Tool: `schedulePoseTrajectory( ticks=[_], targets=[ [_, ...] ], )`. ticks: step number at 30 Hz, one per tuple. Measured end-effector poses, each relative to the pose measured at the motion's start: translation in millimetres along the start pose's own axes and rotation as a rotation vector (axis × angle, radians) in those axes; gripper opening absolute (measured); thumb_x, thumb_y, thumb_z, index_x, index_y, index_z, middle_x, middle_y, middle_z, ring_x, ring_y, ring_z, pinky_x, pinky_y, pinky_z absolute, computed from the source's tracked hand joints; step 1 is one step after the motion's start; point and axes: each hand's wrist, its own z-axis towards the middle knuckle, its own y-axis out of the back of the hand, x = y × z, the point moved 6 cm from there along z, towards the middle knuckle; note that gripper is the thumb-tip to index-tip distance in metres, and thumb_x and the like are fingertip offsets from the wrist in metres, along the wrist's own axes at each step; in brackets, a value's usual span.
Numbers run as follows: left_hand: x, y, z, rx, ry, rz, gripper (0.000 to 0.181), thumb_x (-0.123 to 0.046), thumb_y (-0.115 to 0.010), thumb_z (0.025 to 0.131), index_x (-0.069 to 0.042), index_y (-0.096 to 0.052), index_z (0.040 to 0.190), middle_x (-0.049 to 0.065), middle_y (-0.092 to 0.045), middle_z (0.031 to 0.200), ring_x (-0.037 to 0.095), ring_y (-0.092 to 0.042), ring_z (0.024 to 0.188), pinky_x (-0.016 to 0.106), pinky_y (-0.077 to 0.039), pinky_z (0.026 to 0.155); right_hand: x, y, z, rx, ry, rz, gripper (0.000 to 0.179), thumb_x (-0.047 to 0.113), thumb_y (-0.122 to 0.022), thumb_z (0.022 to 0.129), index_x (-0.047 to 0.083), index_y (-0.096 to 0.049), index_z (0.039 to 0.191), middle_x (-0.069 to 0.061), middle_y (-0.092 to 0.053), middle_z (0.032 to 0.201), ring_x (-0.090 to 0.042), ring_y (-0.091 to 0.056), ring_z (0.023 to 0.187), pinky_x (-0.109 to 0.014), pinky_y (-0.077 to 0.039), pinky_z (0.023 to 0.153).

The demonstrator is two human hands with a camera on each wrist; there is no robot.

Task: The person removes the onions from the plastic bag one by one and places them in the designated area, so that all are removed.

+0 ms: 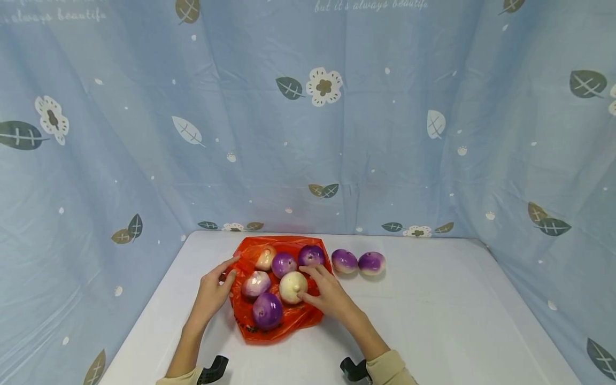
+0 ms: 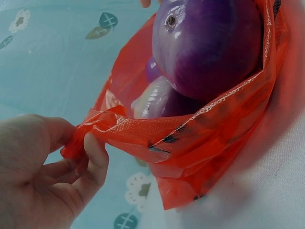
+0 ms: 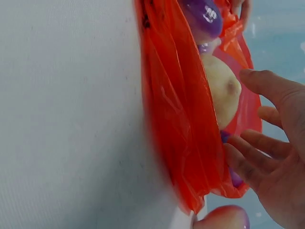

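Observation:
A red plastic bag (image 1: pixel 293 324) lies wide open on the table, with several purple-and-white turnips inside. My left hand (image 1: pixel 212 293) is at the bag's left side; in the left wrist view its thumb and fingers pinch the bag's rim (image 2: pixel 102 119). A large purple turnip (image 2: pixel 205 43) shows close by there. My right hand (image 1: pixel 333 295) is over the bag's right side, beside a pale turnip (image 1: pixel 292 287) whose light end faces up. In the right wrist view, the fingers (image 3: pixel 257 150) are spread and loosely bent, with the thumb close to the pale turnip.
Two more turnips sit side by side on the white table (image 1: pixel 433 315), just right of the bag: one nearer (image 1: pixel 344 261), the other farther right (image 1: pixel 372 263). A blue patterned curtain (image 1: pixel 375 149) hangs behind the table and along both sides.

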Motion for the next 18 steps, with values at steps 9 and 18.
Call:
schedulePoseTrajectory(
  ticks=[9,18],
  targets=[
    [0.7,-2.0,-0.5,0.006,0.012,-0.005,0.036,-0.009,-0.058,0.097,-0.009,-0.061,0.132,0.019,-0.068,0.118,0.020,-0.058,0.078,0.018,-0.051,0.057,2.0,-8.6,0.4,0.047,-0.036,0.030,0.060,0.035,-0.073,0.087,0.017,-0.050,0.140,-0.004,-0.055,0.131,-0.021,-0.058,0.120,-0.041,-0.050,0.102],
    [1.2,-3.6,-0.2,0.010,0.009,0.000,0.036,-0.010,-0.057,0.097,-0.010,-0.061,0.133,0.018,-0.067,0.122,0.019,-0.058,0.080,0.018,-0.051,0.058,0.5,-11.7,0.6,0.047,-0.036,-0.019,0.060,0.035,-0.074,0.087,0.018,-0.051,0.139,-0.004,-0.054,0.132,-0.020,-0.056,0.122,-0.040,-0.049,0.103]
  ],
)
